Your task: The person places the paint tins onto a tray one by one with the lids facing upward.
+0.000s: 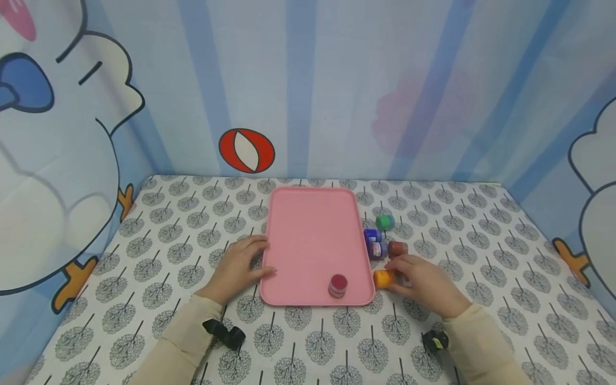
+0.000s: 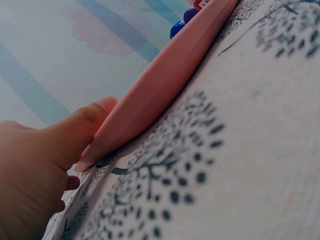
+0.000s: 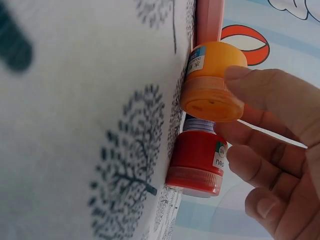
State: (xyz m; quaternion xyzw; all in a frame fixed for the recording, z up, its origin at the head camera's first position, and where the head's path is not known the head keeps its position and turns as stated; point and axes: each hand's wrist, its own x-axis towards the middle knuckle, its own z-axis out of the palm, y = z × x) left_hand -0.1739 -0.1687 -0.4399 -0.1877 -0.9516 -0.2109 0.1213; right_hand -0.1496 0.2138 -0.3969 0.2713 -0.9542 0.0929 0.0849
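Note:
A pink tray (image 1: 313, 230) lies on the table, and a small paint jar with a dark red top (image 1: 338, 286) stands on it near the front right corner. My left hand (image 1: 240, 267) rests at the tray's left edge, thumb over the rim and fingers loosely extended. Just outside the right rim, an orange paint jar (image 3: 215, 60) lies on its side. My right hand (image 1: 425, 280) pinches it, thumb against its near side and index finger partly hidden behind it. In the right wrist view, a red paint jar (image 3: 197, 155) lies beyond, near the other fingers.
Right of the tray lie a green jar (image 1: 385, 222), a blue jar (image 1: 372, 236), a purple-blue jar (image 1: 377, 250) and a reddish-brown-looking jar (image 1: 397, 248). A tree-patterned cloth (image 1: 202, 219) covers the table. Behind it hangs a striped cartoon curtain (image 1: 337, 96).

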